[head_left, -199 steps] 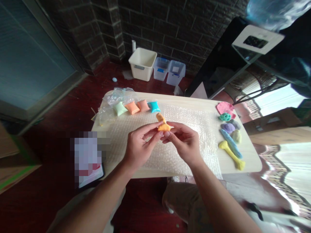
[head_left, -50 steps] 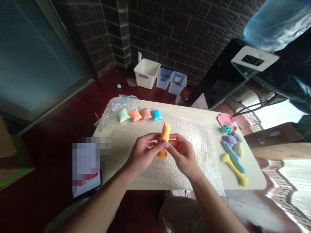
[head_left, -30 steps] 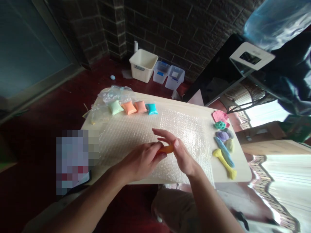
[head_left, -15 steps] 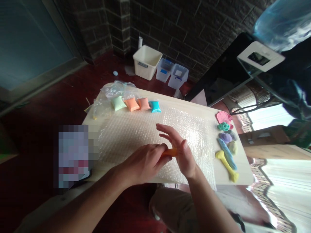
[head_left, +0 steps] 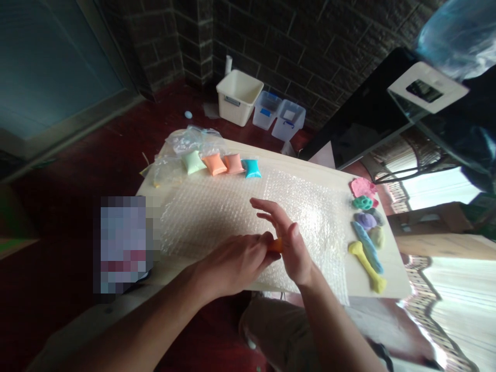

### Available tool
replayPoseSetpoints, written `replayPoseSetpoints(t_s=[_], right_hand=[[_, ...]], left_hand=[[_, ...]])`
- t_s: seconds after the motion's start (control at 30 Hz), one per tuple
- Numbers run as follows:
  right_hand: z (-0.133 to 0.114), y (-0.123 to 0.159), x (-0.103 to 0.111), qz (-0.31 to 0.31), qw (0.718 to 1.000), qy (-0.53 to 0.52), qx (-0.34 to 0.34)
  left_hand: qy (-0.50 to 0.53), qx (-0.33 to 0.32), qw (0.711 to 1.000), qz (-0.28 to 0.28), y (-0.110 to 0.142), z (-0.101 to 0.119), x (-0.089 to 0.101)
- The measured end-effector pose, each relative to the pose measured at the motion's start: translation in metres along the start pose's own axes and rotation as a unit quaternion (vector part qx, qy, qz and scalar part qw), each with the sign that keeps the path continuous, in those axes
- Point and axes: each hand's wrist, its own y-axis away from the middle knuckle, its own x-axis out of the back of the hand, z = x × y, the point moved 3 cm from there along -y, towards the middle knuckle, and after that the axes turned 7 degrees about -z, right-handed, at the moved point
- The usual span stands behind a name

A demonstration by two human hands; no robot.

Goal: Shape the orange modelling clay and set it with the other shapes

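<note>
My left hand (head_left: 242, 260) is closed around a small piece of orange modelling clay (head_left: 276, 246), and only its end shows. My right hand (head_left: 290, 243) is open, fingers stretched out toward the far left, its palm against the end of the clay. Both hands are above a sheet of bubble wrap (head_left: 209, 212) on the pale table (head_left: 391, 274). Beyond them lie clay packets: light green (head_left: 192, 162), orange (head_left: 215, 164), salmon (head_left: 234, 164) and turquoise (head_left: 252, 168).
Shaped clay lies along the right end: a yellow bone form (head_left: 368, 267), a blue strip (head_left: 367, 248), a purple lump (head_left: 365, 221), green (head_left: 363, 202) and pink (head_left: 363, 188) pieces. Clear plastic bags (head_left: 194, 139) are at the far left corner. A cream bin (head_left: 239, 98) stands on the floor.
The left hand has shifted slightly right toward the right palm, and less of the orange clay shows between them. The whole view has turned a little, moving the table rightward in frame.
</note>
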Motion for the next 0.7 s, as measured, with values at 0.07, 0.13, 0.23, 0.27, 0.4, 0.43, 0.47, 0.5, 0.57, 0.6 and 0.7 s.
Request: replayPoseSetpoints(t_s=[0.07,0.13,0.23,0.27,0.4,0.43,0.47,0.5,0.57,0.6,0.7], right_hand=[[-0.002,-0.001,-0.002,-0.009,1.000,0.010,0.002],[-0.004,-0.001,-0.002,-0.018,1.000,0.016,0.006],[-0.004,-0.001,0.000,-0.033,0.999,0.014,0.000],[-0.004,-0.001,0.001,-0.038,0.999,0.010,-0.005],[-0.004,0.000,0.003,-0.049,0.999,0.007,-0.008],[-0.004,0.000,0.003,-0.053,0.998,0.017,-0.002],[-0.004,0.000,0.002,-0.057,0.998,0.027,0.002],[-0.004,0.000,0.002,-0.058,0.998,0.030,0.002],[-0.003,-0.001,0.003,-0.049,0.999,-0.001,-0.011],[-0.002,-0.001,0.005,-0.037,0.998,-0.035,-0.023],[0.001,-0.003,0.014,0.017,0.989,-0.140,-0.044]], left_hand=[[-0.003,0.000,1.000,-0.010,0.001,0.000,-0.002],[-0.001,0.006,1.000,-0.013,0.001,0.000,-0.002],[0.004,0.017,1.000,-0.004,0.001,0.000,0.000],[0.004,0.021,1.000,-0.001,0.001,0.000,0.001],[-0.012,0.035,0.999,0.002,-0.001,0.000,0.004],[-0.018,0.035,0.999,0.000,-0.001,0.000,0.004],[-0.022,0.035,0.999,-0.002,-0.001,0.000,0.004],[-0.022,0.036,0.999,-0.005,-0.001,0.000,0.004],[-0.011,0.042,0.999,-0.003,-0.001,0.000,0.005],[-0.005,0.044,0.999,0.001,-0.001,0.001,0.005],[-0.004,0.044,0.999,0.018,-0.003,0.003,0.007]])
